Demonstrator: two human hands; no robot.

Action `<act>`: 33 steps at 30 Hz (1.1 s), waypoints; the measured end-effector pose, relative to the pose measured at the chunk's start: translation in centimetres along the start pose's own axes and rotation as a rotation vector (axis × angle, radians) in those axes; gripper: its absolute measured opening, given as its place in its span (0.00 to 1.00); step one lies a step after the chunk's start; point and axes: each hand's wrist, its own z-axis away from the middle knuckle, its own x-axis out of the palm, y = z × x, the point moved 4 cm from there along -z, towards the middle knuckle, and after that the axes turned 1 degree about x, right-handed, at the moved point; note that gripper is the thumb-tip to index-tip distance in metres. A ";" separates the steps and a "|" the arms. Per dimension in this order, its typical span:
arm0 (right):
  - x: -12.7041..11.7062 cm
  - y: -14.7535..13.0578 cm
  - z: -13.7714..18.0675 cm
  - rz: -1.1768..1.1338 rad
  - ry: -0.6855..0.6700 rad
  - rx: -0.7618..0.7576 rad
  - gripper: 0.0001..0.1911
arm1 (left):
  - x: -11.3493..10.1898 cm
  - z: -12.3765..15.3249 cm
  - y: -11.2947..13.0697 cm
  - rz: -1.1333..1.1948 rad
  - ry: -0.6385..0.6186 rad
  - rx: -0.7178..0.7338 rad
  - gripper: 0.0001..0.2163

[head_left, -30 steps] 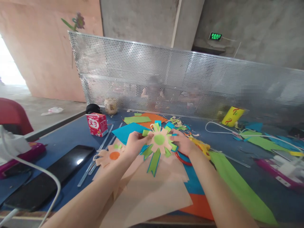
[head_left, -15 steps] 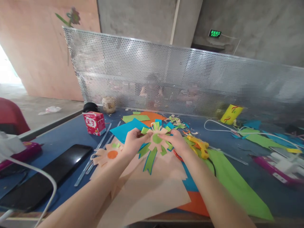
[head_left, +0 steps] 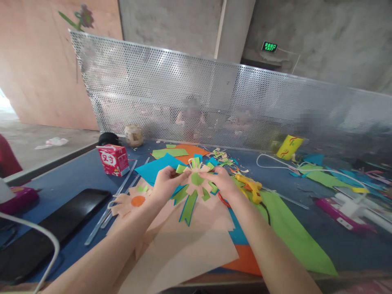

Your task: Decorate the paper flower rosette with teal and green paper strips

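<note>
Broadly, one blue table (head_left: 346, 255) fills the foreground, with one perforated metal screen (head_left: 171, 90) along its far side; one large peach sheet (head_left: 190, 249) lies nearest the body, and one long green sheet (head_left: 294, 228) lies to its right; one black phone (head_left: 73, 212) rests on the left, and two purple power strips (head_left: 23, 200) sit one at each side.

Two bare hands meet over the peach sheet; the left hand (head_left: 167, 183) pinches one edge of the single green-centred flower (head_left: 197, 179) and the right hand (head_left: 223, 182) pinches the opposite edge, so it hangs between them, one forked green tail pointing down; one orange-centred flower (head_left: 138, 201) lies beside the left forearm; smaller yet, one red box (head_left: 114, 160), one yellow glue gun (head_left: 256, 190) and one jar (head_left: 134, 135).
</note>
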 end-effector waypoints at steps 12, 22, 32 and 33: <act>-0.1 -0.4 0.7 -0.104 -0.105 0.080 0.06 | -0.1 0.1 0.6 -0.083 -0.018 0.065 0.09; 0.3 -1.0 0.6 0.058 -0.096 -0.113 0.13 | 0.3 0.4 0.9 -0.104 -0.068 0.083 0.08; 0.1 -0.4 0.3 0.078 -0.098 -0.111 0.13 | 0.2 0.3 0.5 -0.109 -0.095 0.083 0.11; 0.1 -0.4 0.3 0.088 -0.094 -0.110 0.13 | 0.3 0.3 0.6 -0.103 -0.097 0.087 0.11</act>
